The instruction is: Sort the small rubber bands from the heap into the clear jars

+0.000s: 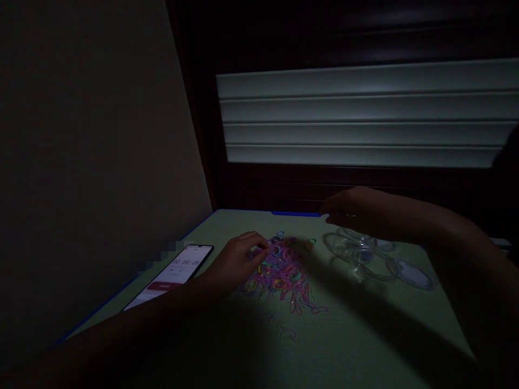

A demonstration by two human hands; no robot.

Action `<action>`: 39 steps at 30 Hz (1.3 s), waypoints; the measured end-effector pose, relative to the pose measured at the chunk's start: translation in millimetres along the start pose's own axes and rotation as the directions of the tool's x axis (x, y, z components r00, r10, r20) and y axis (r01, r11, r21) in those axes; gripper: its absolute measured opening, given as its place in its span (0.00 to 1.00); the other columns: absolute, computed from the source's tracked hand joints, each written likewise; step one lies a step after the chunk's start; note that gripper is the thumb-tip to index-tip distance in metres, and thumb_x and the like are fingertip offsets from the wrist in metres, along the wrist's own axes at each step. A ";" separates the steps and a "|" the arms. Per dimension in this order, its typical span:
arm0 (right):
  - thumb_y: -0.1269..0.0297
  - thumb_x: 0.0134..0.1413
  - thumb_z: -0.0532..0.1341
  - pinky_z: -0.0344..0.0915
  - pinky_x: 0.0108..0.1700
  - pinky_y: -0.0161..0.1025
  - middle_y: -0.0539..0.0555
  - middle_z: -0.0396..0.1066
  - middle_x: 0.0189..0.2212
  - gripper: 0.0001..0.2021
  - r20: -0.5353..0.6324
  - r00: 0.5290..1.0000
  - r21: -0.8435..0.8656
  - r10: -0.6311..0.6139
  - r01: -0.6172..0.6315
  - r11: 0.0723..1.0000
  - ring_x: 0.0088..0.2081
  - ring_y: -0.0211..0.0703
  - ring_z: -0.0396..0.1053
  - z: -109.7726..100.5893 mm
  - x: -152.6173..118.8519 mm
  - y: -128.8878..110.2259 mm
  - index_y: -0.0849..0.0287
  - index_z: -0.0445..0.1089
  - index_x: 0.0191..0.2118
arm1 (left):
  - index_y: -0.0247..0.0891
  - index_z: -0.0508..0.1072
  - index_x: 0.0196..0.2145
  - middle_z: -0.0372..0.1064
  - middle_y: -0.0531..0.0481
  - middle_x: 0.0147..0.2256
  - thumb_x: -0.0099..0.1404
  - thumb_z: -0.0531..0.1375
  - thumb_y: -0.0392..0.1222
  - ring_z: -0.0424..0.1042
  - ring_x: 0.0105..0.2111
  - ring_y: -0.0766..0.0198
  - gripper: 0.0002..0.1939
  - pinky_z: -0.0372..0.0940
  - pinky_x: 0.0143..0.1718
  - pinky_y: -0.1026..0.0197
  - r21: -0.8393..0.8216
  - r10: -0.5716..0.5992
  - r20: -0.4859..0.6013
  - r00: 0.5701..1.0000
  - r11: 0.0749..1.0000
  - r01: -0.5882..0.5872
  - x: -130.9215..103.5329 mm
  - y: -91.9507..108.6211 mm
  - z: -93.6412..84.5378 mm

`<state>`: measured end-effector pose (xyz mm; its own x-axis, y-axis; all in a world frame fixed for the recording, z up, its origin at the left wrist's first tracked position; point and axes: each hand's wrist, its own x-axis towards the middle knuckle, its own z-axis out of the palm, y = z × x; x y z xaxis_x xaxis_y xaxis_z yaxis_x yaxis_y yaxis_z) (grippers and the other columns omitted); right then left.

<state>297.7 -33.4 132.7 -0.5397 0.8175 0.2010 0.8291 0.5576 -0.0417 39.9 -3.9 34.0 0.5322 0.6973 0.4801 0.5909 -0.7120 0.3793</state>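
Note:
A loose pile of small coloured bands (286, 270) lies on the pale green table (357, 340). My left hand (241, 258) is at the pile's left edge, thumb and fingertips curled towards each other; whatever is between them is too small to make out. Above the clear round containers (354, 248) at the right, my right hand (344, 208) hangs with its fingers bent downward. Its fingertips are dark, and I cannot tell whether they hold anything. Clear round lids (413, 274) lie beside the containers.
A phone (176, 273) with a running timer display lies at the table's left side. Behind the table stands a dark frame with pale horizontal slats (365, 113). A plain wall (101, 135) rises at the left. A few stray bands lie nearer the front.

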 end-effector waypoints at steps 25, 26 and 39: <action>0.61 0.51 0.53 0.61 0.32 0.33 0.52 0.71 0.36 0.13 0.016 1.000 0.011 0.004 -0.005 1.000 0.33 0.40 0.68 3.8 -0.1 -2.0 0.54 0.68 0.42 | 0.37 0.71 0.32 0.66 0.50 0.32 0.60 0.52 0.36 0.65 0.35 0.64 0.08 0.58 0.36 0.63 0.184 0.092 0.257 0.962 0.973 -0.142 -4.3 -11.6 -1.0; 0.61 0.51 0.53 0.61 0.32 0.33 0.52 0.71 0.36 0.13 0.018 1.000 0.011 0.008 -0.008 1.000 0.33 0.40 0.68 3.9 0.1 -2.5 0.55 0.68 0.41 | 0.37 0.71 0.32 0.66 0.50 0.31 0.60 0.52 0.36 0.65 0.34 0.64 0.07 0.58 0.35 0.63 0.173 0.089 0.242 0.966 0.976 -0.134 -4.2 -11.5 -1.5; 0.62 0.50 0.54 0.61 0.31 0.32 0.52 0.72 0.33 0.13 0.018 1.000 0.029 0.025 -0.025 0.999 0.31 0.40 0.69 8.5 5.1 -10.7 0.55 0.68 0.41 | 0.36 0.72 0.31 0.68 0.51 0.30 0.57 0.54 0.35 0.67 0.31 0.67 0.07 0.61 0.32 0.65 -0.053 -0.017 0.113 0.993 0.998 0.023 -0.9 -0.9 -6.6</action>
<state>284.8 -33.9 125.9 -0.5217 0.8335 0.1820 0.8377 0.5408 -0.0756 34.9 -4.5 38.4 0.5870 0.7141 0.3814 0.5700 -0.6992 0.4317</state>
